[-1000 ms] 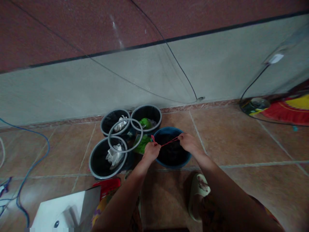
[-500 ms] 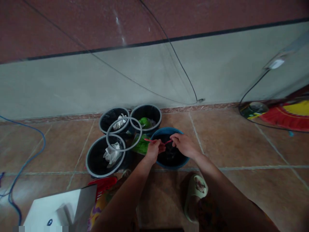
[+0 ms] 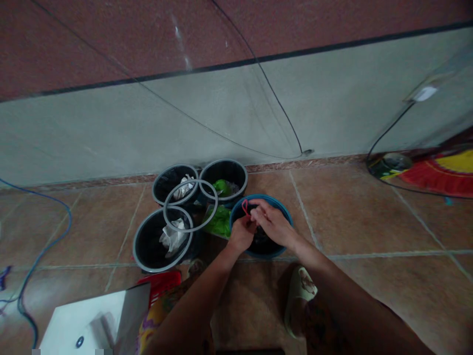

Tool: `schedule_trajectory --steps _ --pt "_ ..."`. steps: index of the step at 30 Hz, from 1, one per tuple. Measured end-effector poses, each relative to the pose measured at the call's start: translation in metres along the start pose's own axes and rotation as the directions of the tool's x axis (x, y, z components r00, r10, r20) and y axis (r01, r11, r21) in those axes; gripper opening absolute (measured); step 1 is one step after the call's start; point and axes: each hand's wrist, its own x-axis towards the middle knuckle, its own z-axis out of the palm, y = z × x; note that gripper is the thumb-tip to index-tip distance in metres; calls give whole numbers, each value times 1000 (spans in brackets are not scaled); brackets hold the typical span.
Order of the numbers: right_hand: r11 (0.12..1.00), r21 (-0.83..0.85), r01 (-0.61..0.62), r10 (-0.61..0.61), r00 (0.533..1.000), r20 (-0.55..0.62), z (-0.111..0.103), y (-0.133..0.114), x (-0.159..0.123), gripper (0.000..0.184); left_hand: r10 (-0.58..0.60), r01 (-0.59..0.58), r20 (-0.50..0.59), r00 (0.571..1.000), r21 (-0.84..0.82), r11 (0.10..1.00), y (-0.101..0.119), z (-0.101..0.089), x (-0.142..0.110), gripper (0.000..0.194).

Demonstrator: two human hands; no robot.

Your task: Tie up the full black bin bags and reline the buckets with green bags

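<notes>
Clock-face directions are taken in the head view, 12 o'clock being the top. I read the red cord [image 3: 245, 207] as thin and pliable, its visible part formed into a narrow, elongated loop of bright red to pink. Position: above the blue bin [image 3: 279, 201], inside the outline of its rim on the 10 o'clock side. The loop projects from the fingertips toward 11 o'clock, so its long axis runs from 5 to 11 o'clock. The rest of the cord is concealed by the fingers.

Grip status: my left hand [image 3: 242, 234] enters from 7 o'clock, fingertips pressed together and pinching the base of the loop. My right hand [image 3: 271, 224] enters from 4 o'clock, fingers bent and bunched against the left fingertips; I cannot tell whether they pinch the cord.

Surroundings, referenced to the blue bin: a green bag [image 3: 220, 222] lies near it at 9 to 10 o'clock. Three black bins with grey rims stand beyond: the front bin [image 3: 134, 246] at 9 o'clock, the rear left bin [image 3: 153, 187] at 10 and the rear right bin [image 3: 247, 185] at 11. A loose grey ring [image 3: 192, 230] overlaps all three in view. A white box [image 3: 84, 315] sits at 8 o'clock.
</notes>
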Motion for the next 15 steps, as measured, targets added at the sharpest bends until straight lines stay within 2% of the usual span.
schedule_trajectory --steps 2,4,5,7,10,12,15 --pt "989 94 -111 125 978 -165 -4 7 5 44 -53 53 -16 998 15 998 2 2 0 12" --pt "975 69 -210 220 958 -183 -6 15 9 42 -47 47 -6 999 13 999 4 3 -1 9" --pt "973 9 -233 232 963 -134 -6 18 10 41 -30 30 1 1000 16 999 5 3 -2 10" --pt "969 -137 -203 209 978 28 -3 21 8 45 27 -28 23 999 29 999 7 1 -4 12" --pt "946 -299 -123 194 956 220 3 19 3 45 133 -137 51 990 69 988 8 -1 -7 18" --pt "922 -371 -115 214 948 236 5 16 2 43 154 -158 44 987 95 983 8 -3 -7 21" --pt "904 -411 -115 208 960 189 4 12 3 43 92 -90 -14 996 99 991 7 -2 -6 17"
